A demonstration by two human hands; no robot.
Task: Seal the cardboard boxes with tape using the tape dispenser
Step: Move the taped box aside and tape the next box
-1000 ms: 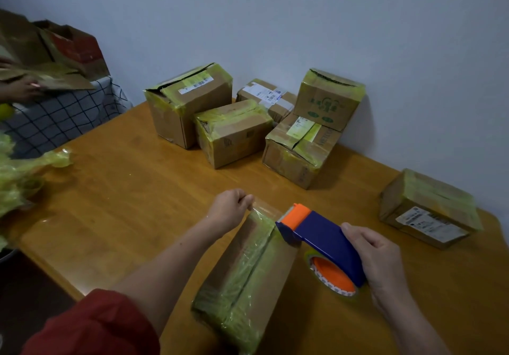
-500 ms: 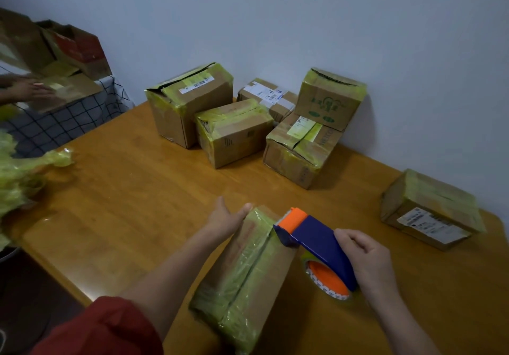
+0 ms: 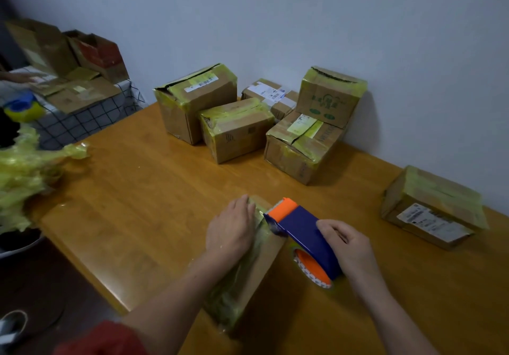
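A long cardboard box (image 3: 256,277) wrapped in yellow-green tape lies on the wooden table (image 3: 137,195) in front of me. My left hand (image 3: 231,228) lies flat on the box's far top end, fingers straight, pressing on the tape. My right hand (image 3: 347,247) grips the blue and orange tape dispenser (image 3: 300,233). The dispenser's orange front end sits at the box's top right edge, just beside my left hand. Its tape roll (image 3: 311,269) hangs to the right of the box.
Several taped boxes (image 3: 220,112) stand in a cluster at the back by the wall, and one taped box (image 3: 432,206) lies at the right. Crumpled yellow-green tape (image 3: 24,173) lies at the left edge. Another person's hand (image 3: 24,77) handles flattened cardboard on a checked cloth far left.
My left hand went from a fist at the box's far end to lying flat on its top. The dispenser moved slightly left against the box edge. The other person's cardboard shifted lower.
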